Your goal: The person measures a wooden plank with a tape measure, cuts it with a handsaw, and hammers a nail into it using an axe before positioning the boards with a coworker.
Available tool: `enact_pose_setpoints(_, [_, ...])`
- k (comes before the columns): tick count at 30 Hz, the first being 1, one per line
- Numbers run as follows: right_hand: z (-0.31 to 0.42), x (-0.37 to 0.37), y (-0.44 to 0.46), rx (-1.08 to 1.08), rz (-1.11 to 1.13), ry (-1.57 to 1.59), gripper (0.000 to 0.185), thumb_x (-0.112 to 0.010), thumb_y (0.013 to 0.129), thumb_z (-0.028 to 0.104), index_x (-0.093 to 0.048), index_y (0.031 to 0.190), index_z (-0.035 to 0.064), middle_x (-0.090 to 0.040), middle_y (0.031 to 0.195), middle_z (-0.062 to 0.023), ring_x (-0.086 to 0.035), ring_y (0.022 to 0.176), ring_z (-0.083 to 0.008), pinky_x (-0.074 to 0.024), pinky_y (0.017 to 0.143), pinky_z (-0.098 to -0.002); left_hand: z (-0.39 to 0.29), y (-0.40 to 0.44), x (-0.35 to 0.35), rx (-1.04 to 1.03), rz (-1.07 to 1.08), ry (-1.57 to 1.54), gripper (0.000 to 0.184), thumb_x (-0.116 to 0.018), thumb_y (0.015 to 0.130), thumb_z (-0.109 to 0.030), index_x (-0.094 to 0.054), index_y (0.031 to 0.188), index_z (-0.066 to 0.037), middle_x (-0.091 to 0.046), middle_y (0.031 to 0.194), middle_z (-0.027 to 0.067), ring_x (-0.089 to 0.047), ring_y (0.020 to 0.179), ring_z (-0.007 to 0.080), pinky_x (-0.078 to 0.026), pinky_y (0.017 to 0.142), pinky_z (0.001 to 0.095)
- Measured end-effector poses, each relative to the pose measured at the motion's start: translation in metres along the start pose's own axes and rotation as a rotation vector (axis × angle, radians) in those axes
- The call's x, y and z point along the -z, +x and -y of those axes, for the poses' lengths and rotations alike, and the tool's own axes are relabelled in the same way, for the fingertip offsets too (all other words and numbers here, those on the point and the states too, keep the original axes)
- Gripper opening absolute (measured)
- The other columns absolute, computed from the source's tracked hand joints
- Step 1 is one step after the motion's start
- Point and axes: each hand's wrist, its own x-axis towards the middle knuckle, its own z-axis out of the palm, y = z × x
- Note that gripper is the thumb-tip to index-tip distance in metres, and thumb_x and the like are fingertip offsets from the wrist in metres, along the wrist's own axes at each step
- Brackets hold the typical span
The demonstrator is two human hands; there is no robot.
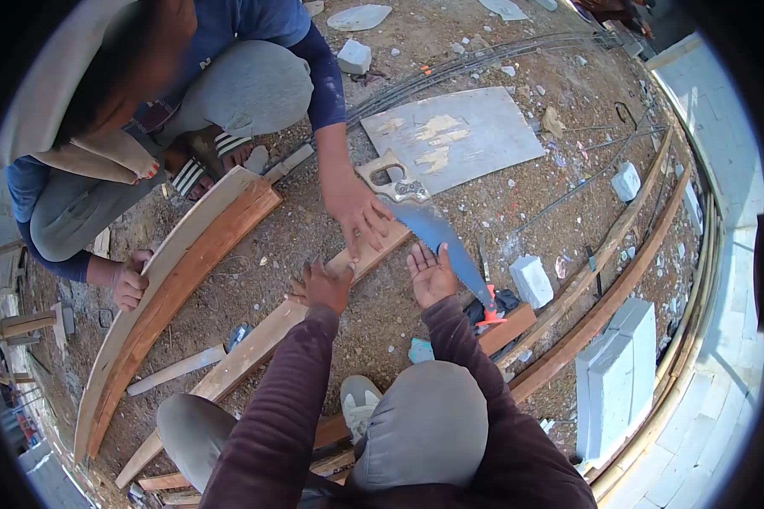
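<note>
While the long board (263,339) slants across the ground from beyond your left knee (193,437) to the saw (437,233), your left hand (321,287) lies spread over its upper part, pressing rather than gripping. That contact likely steadies the wood best with the palm low and the weight even, so the board neither rocks nor slides. Your right hand (433,276) is wide open, palm up, just beside the blade, and no object shows in it; you can't tell from here whether a fingertip touches the steel. Fingers are safer well off the blade's edges. Near the saw's handle (388,174), the other person's hand (356,204) rests on the board too, so agree on who moves first. Their other hand (129,280) steadies a curved timber (187,263) farther left. Beyond the handle lies a worn sheet (484,131), while a white block (531,282) sits right of the blade's red tip (490,316).
</note>
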Motion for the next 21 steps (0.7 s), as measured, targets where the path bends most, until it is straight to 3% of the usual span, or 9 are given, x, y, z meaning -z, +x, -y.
enact_pose_setpoints(5, [0.047,0.003,0.000,0.205,0.008,-0.061,0.031,-0.062,0.099,0.041,-0.062,0.110,0.0124,-0.067,0.097,-0.0019,-0.064,0.092,-0.0171,-0.0529,0.084,-0.0358,-0.002,-0.002,0.006,-0.008,0.013,-0.002,0.089,-0.072,0.076,-0.063,-0.049,0.147,-0.015,-0.033,0.159,0.0160,-0.008,0.150,0.0509,0.009,0.115,0.0698])
enact_pose_setpoints(11, [0.207,0.003,-0.089,0.704,-0.107,-0.524,0.031,-0.060,0.102,0.038,-0.064,0.102,0.0077,-0.067,0.084,-0.0033,-0.060,0.068,-0.0107,-0.0505,0.064,-0.0239,-0.001,0.000,0.001,0.004,0.027,0.000,0.088,-0.072,0.077,-0.063,-0.049,0.147,-0.015,-0.032,0.160,0.0145,-0.008,0.150,0.0489,0.009,0.115,0.0697])
enact_pose_setpoints(14, [0.296,0.007,-0.156,0.665,-0.066,-1.089,0.030,-0.063,0.101,0.036,-0.064,0.099,0.0063,-0.064,0.074,-0.0055,-0.057,0.059,-0.0103,-0.0452,0.056,-0.0238,-0.005,-0.001,0.005,0.008,0.033,0.010,0.088,-0.071,0.077,-0.064,-0.048,0.147,-0.016,-0.032,0.160,0.0143,-0.008,0.150,0.0487,0.008,0.115,0.0696])
enact_pose_setpoints(16, [0.323,0.009,-0.188,0.570,-0.161,-1.357,0.029,-0.066,0.099,0.036,-0.063,0.095,0.0065,-0.062,0.069,-0.0064,-0.055,0.055,-0.0113,-0.0440,0.056,-0.0251,-0.005,-0.003,0.006,0.011,0.046,0.022,0.089,-0.071,0.077,-0.064,-0.047,0.148,-0.016,-0.032,0.160,0.0144,-0.008,0.150,0.0490,0.008,0.115,0.0697])
enact_pose_setpoints(17, [0.329,0.003,-0.196,0.478,-0.123,-1.499,0.039,-0.068,0.097,0.034,-0.058,0.072,0.0059,-0.060,0.063,-0.0053,-0.053,0.051,-0.0110,-0.0421,0.051,-0.0264,-0.005,-0.003,0.006,0.011,0.053,0.029,0.089,-0.070,0.077,-0.064,-0.047,0.148,-0.016,-0.032,0.160,0.0144,-0.008,0.150,0.0493,0.008,0.115,0.0698])
enact_pose_setpoints(21, [0.302,-0.003,-0.181,0.094,0.025,-2.031,0.044,-0.070,0.094,0.033,-0.060,0.065,0.0009,-0.058,0.055,-0.0056,-0.057,0.051,-0.0135,-0.0435,0.050,-0.0320,-0.005,-0.003,0.007,0.011,0.041,0.036,0.089,-0.070,0.077,-0.065,-0.046,0.148,-0.017,-0.033,0.160,0.0138,-0.007,0.150,0.0508,0.007,0.115,0.0703])
